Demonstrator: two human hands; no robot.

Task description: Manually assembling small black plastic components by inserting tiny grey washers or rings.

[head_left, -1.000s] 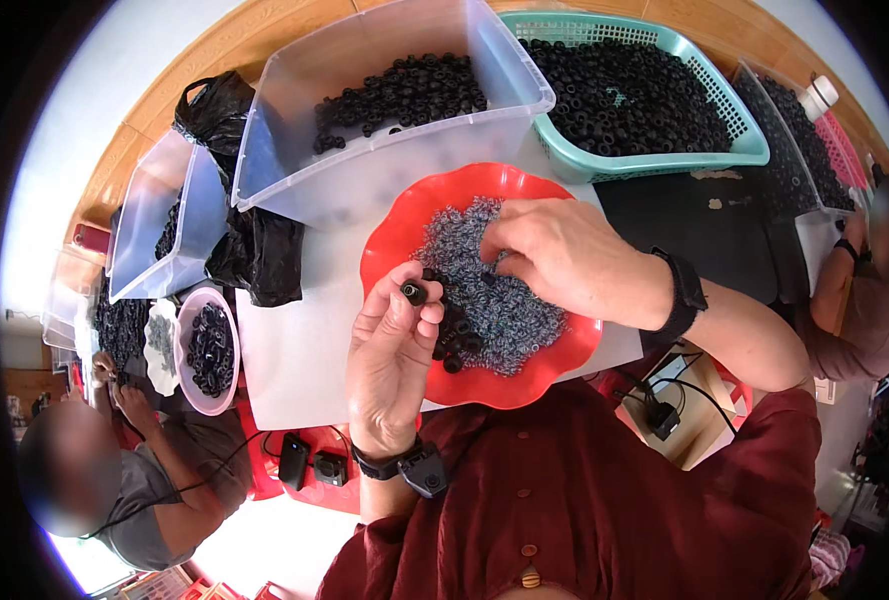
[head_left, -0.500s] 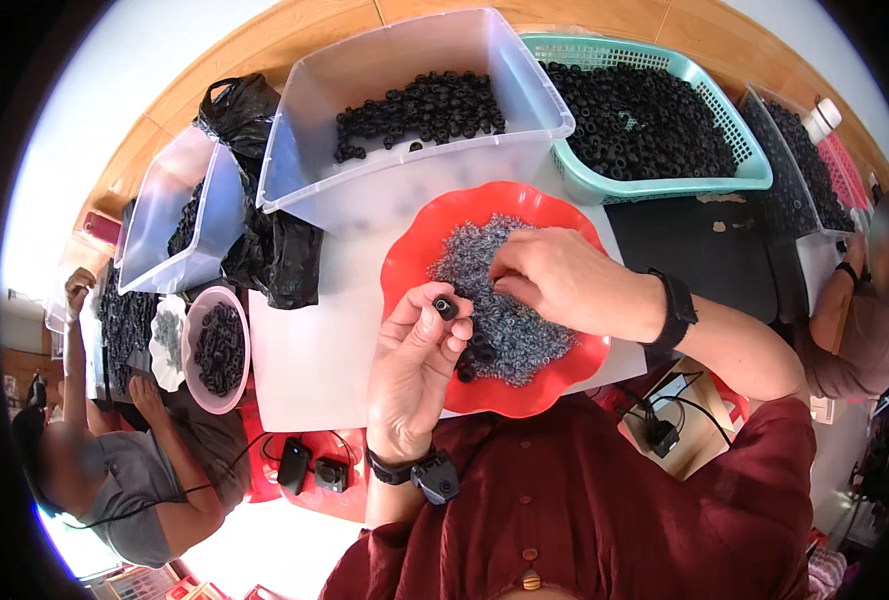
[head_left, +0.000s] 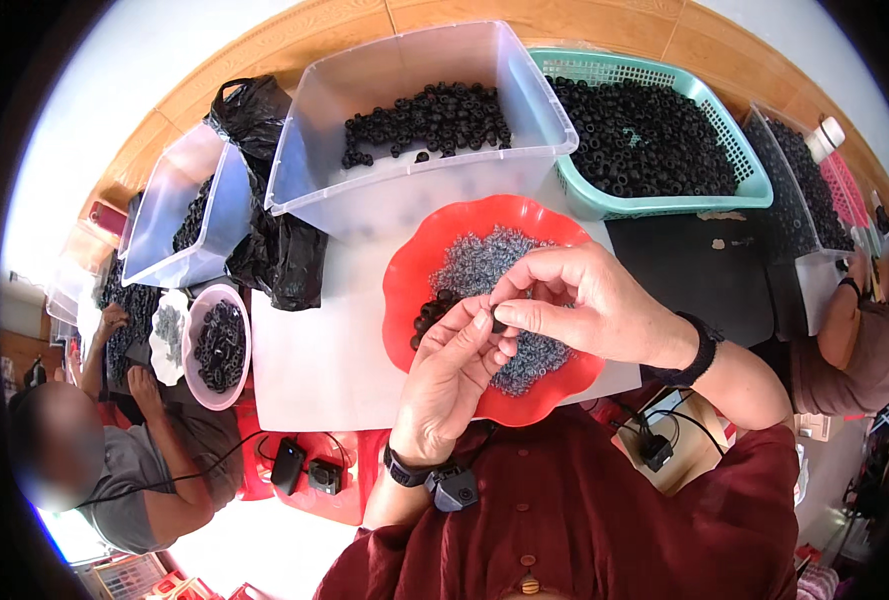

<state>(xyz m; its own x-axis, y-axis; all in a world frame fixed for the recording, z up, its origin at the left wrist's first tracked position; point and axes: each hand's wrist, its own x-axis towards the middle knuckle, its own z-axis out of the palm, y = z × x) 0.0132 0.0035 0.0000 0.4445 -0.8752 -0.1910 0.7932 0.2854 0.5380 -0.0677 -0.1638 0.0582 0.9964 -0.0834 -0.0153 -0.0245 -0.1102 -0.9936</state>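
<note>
Over the red scalloped bowl (head_left: 404, 250) my two hands meet, fingertips together. My left hand (head_left: 444, 375) pinches a small black round part (head_left: 498, 325), mostly covered by fingers. My right hand (head_left: 594, 310) is closed at the same spot, its thumb and forefinger against that part; whatever sits between their tips is hidden. Beneath the hands, the bowl is heaped with small shiny grey coil-like pieces (head_left: 479, 260). A cluster of dark round parts (head_left: 430, 312) lies at the bowl's left side, next to my left fingers.
Behind the bowl stand a clear bin (head_left: 314, 190) and a turquoise basket (head_left: 664, 208), both holding black round parts. A black plastic bag (head_left: 289, 255) hangs by a smaller clear bin (head_left: 164, 270). A pink bowl (head_left: 244, 365) is at left. One person sits on each side.
My right hand has come up from the grey pieces to my left fingertips. The black part is now turned and largely covered. The dark parts at the bowl's left show more.
</note>
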